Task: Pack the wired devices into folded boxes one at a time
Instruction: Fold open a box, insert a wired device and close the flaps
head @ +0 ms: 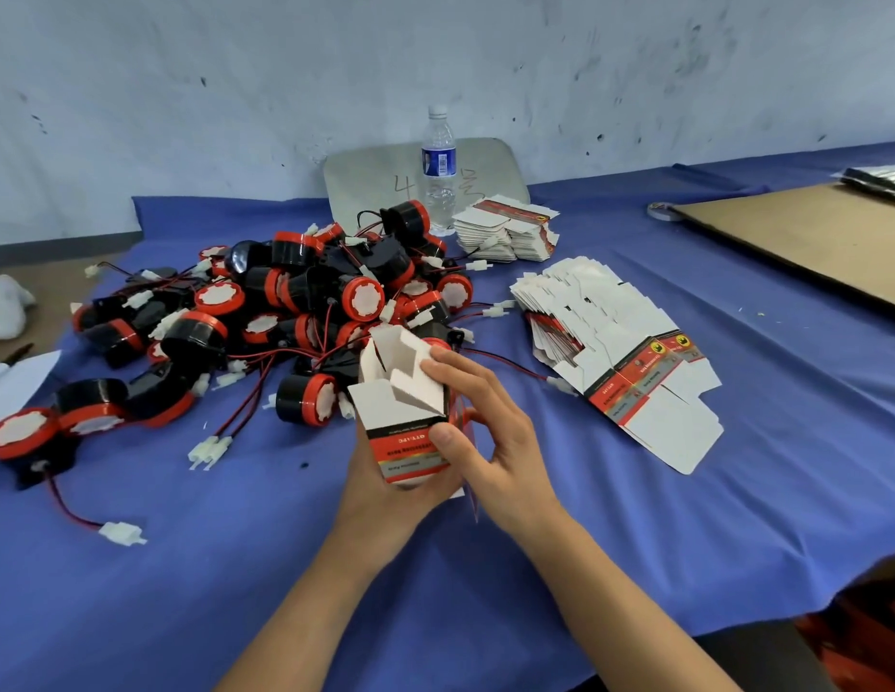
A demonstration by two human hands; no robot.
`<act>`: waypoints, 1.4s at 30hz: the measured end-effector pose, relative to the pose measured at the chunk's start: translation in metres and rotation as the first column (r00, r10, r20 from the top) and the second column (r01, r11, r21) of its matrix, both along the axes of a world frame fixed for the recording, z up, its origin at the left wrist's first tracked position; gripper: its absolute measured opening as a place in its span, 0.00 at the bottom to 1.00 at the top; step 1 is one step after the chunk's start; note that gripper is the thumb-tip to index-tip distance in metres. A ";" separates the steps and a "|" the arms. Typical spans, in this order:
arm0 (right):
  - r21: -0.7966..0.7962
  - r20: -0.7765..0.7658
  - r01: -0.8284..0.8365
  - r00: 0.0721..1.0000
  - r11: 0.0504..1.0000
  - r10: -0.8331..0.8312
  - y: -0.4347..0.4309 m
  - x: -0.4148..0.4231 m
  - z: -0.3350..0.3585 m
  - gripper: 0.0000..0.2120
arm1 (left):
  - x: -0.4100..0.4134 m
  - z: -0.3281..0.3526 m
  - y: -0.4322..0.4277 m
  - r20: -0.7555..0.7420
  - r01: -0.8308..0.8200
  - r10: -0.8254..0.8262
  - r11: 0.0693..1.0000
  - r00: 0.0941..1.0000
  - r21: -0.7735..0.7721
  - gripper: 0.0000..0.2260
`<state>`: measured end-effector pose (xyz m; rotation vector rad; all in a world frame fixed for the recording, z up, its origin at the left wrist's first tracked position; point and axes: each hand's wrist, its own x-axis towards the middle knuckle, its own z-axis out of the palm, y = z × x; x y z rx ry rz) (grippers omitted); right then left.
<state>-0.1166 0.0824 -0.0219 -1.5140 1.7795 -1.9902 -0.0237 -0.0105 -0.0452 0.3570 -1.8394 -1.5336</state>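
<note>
Nearest, the left hand (373, 491) is cupping the near end of a half-erected box (403, 417) just above the worktop (635, 541). Its fingers are wrapping behind the card and are mostly hidden. The right hand (495, 442) is pinching the same box, with the thumb lying on the printed front and the fingers (443, 369) pressing a white flap at the open far end.

The flaps there are standing up untucked, so the step in hand looks like squaring the box and closing one end. To do it well, the left hand should be holding the sleeve square without crushing it. The right should be folding the small side flaps in first, then seating the tuck flap fully, so the end is not popping open under a device's weight.

Just beyond, the devices (310, 302) are lying in a tangled heap. To their right, flat boxes (620, 352) are fanning out. Farther off, a second stack (510, 232) and a bottle (438, 162) are standing.
</note>
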 end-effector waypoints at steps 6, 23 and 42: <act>-0.020 -0.041 0.074 0.996 0.997 -0.075 -0.003 0.003 0.000 0.17 | 0.002 0.002 0.002 -0.009 0.021 -0.021 0.999 1.000 -0.040 0.29; -0.257 -0.437 0.109 0.873 0.960 -0.216 -0.006 0.014 -0.006 0.18 | 0.016 0.015 0.008 -0.191 0.054 -0.035 0.994 0.981 0.095 0.25; -0.218 -0.373 0.257 0.870 0.941 -0.324 -0.009 0.013 -0.004 0.17 | 0.015 0.018 0.006 -0.132 0.101 -0.116 0.988 0.984 -0.121 0.27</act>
